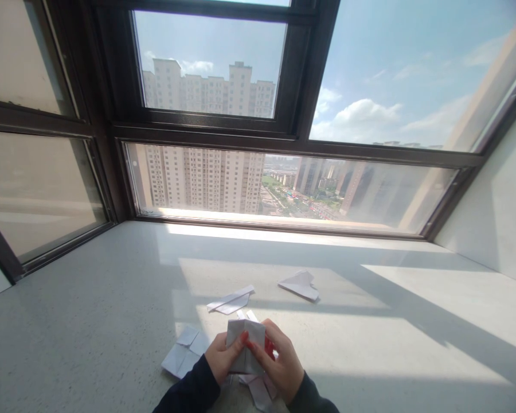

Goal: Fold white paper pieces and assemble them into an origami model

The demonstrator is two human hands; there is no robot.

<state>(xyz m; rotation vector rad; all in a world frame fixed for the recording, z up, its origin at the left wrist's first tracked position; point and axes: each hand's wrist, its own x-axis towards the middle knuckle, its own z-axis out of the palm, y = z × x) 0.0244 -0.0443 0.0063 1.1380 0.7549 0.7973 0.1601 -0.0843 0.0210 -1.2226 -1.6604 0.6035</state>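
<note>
Both my hands hold a small folded piece of white paper (245, 343) just above the pale stone sill (112, 321), near the bottom middle of the view. My left hand (222, 357) grips its left side with fingers curled. My right hand (279, 364) pinches its right side, red-painted nails pressed on the paper. Under and beside my hands lie more creased white sheets (184, 358), and further scraps (260, 393) lie below my right wrist.
A folded paper plane (231, 301) lies ahead of my hands, and another folded paper shape (301, 285) lies farther right. Dark-framed windows (292, 146) close the back and left of the sill. A white wall (499, 212) rises on the right.
</note>
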